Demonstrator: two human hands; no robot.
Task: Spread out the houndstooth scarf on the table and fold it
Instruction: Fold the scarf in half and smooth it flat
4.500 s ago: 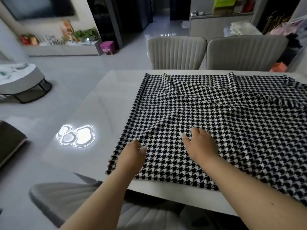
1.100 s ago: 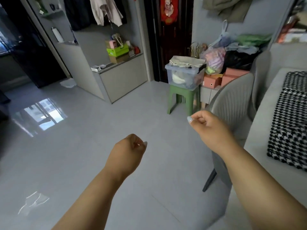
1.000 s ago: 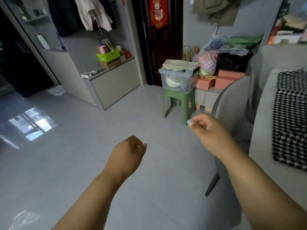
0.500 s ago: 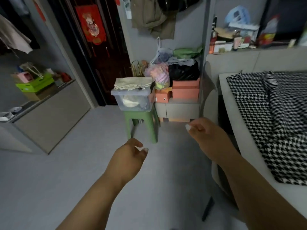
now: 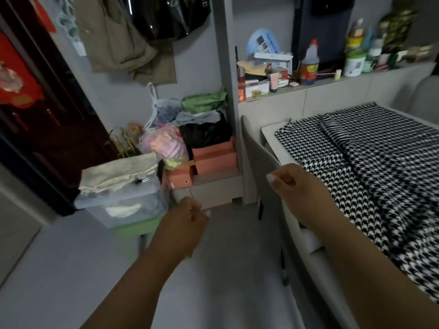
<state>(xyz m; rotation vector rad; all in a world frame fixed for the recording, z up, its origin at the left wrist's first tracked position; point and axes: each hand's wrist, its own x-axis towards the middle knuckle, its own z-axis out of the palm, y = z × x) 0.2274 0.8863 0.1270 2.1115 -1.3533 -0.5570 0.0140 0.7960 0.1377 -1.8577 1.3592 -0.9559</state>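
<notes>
A: Where is the houndstooth scarf point(image 5: 370, 167) at this moment?

B: It lies on the table point(image 5: 269, 134), at the right side of the view, with a fringed edge turned over near the far end and some long wrinkles along it. Its near part hangs over the table edge.

A: And the hands?

B: Both are in the air and hold nothing. The left hand point(image 5: 187, 222) is loosely curled over the floor, well apart from the scarf. The right hand point(image 5: 297, 184) is also half curled, the fingers bent in, and it is just beside the table edge, near the scarf but, I think, not touching it.

A: What changed?

B: A few seconds ago both hands were flat on the cloth, smoothing it. Then the view turned away to the room, and the scarf was almost out of sight. Now the view has come back, from another side of the table, and the right hand is close to the cloth again.

A: So what does it mean for the task?

B: In my judgement the spreading is not finished. The person probably walked around to pull this end straight, and the folding comes after.
</notes>
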